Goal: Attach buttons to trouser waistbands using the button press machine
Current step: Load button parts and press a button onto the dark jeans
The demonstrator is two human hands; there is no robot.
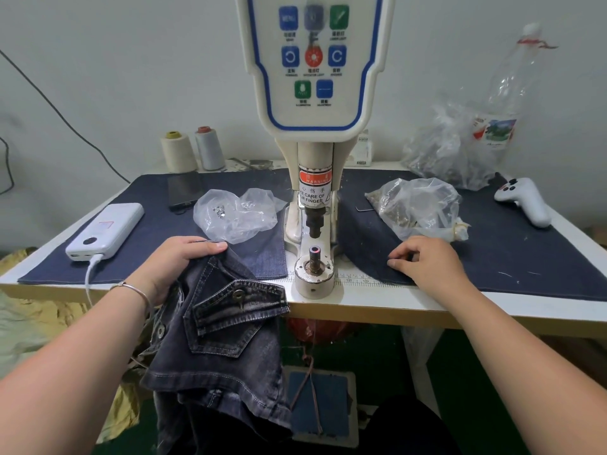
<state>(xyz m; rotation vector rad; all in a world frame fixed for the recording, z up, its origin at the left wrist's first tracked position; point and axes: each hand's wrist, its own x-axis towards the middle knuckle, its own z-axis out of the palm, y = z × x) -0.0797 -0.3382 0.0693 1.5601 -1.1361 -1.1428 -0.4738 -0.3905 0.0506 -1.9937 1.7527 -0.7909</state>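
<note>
Head view: the dark denim trousers (pixel 216 339) hang off the table's front edge (pixel 394 310), their buttoned pocket flap (pixel 239 303) lying at that edge. The left hand (pixel 177 261) grips the upper fold, thumb on top. The right hand (pixel 427 261) rests on the blue cloth (pixel 525 257) with fingers curled, fingertips pinching something too small to identify. Between the hands stands the button press machine (pixel 313 192), its lower die (pixel 314 254) uncovered. Farther back lie two plastic bags (pixel 236 215) (pixel 417 208).
</note>
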